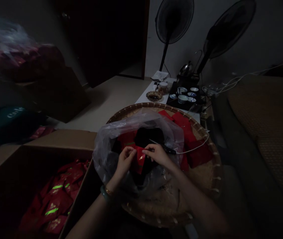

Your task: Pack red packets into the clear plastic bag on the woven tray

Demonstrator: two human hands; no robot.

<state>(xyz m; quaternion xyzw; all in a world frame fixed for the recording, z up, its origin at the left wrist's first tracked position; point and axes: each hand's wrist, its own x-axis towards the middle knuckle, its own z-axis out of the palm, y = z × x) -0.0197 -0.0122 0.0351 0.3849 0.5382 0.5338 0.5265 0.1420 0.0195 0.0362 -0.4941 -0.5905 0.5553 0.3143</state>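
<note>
A small red packet [140, 160] with gold and green marks hangs upright between my two hands. My left hand [126, 162] pinches its upper left corner, and a bracelet and a bangle circle that wrist. At the upper right corner, the fingers of my right hand [157, 154] pinch the same packet. A black pen-like tool [169, 150] with a thin metal tip and a white cable lies along the right hand; I cannot tell if the hand holds it. Below is an open clear plastic bag [106, 146] with dark contents, on a round woven tray [193, 189].
Flat red packets [185, 127] lie on the tray's right side. An open cardboard box [64, 138] at the left holds several filled red packets [59, 199]. Beyond the tray are a tea set [183, 99], an ashtray [154, 96] and two standing fans [174, 21]. A sofa [263, 132] stands right.
</note>
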